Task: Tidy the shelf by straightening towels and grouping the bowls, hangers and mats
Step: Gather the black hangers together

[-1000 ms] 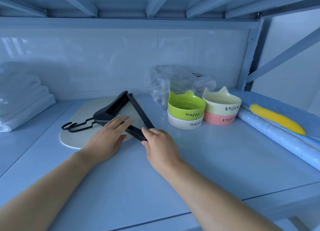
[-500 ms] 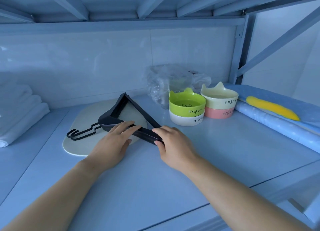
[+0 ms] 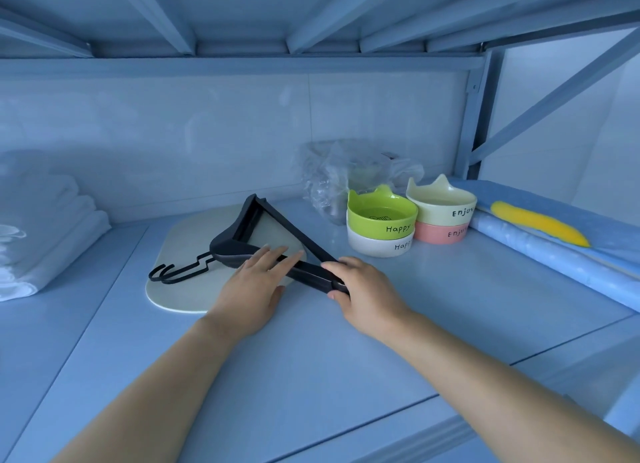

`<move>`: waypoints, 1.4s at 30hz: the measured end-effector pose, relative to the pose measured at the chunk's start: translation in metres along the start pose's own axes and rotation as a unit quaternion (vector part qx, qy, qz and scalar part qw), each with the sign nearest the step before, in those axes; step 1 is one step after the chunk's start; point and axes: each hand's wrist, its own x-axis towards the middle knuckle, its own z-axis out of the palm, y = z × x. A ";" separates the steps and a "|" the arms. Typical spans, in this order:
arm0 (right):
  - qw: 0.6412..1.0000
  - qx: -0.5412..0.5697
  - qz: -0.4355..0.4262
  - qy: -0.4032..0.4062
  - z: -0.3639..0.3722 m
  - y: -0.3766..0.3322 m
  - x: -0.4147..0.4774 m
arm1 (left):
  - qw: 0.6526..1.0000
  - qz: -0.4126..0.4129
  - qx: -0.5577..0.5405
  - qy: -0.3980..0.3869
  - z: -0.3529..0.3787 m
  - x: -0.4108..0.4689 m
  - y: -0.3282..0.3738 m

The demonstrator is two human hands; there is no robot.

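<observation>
The black hangers (image 3: pixel 277 240) are stacked in a bunch, partly on the pale mat (image 3: pixel 180 282) and partly on the shelf (image 3: pixel 311 376), with their hooks pointing left. The near corner of the bunch is pinched by the right hand (image 3: pixel 363 296), its fingers (image 3: pixel 337 265) closed around the bar. The left hand (image 3: pixel 252 289) is laid flat on the lower bar, fingers open and straight, so nothing is gripped there. The step is best done by pressing the bunch down and squaring it slowly, so that no hanger is pushed out of line. The stacked bowls (image 3: pixel 408 227) are near on the right, and a bump there should be avoided. Plenty of bare shelf is left in front. The front edge is close below the arms. The towels (image 3: pixel 45 240) are well apart on the left.
</observation>
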 end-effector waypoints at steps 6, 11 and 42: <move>1.000 0.004 0.009 0.016 -0.006 -0.014 -0.029 | 0.994 0.111 -0.013 0.001 -0.010 0.005 0.008; 0.999 -0.012 0.032 0.026 -0.015 -0.026 -0.053 | 0.983 0.138 0.016 -0.118 -0.034 0.011 0.028; 0.988 -0.068 0.134 0.029 -0.016 -0.070 -0.093 | 0.976 0.177 -0.091 -0.095 -0.049 -0.015 -0.009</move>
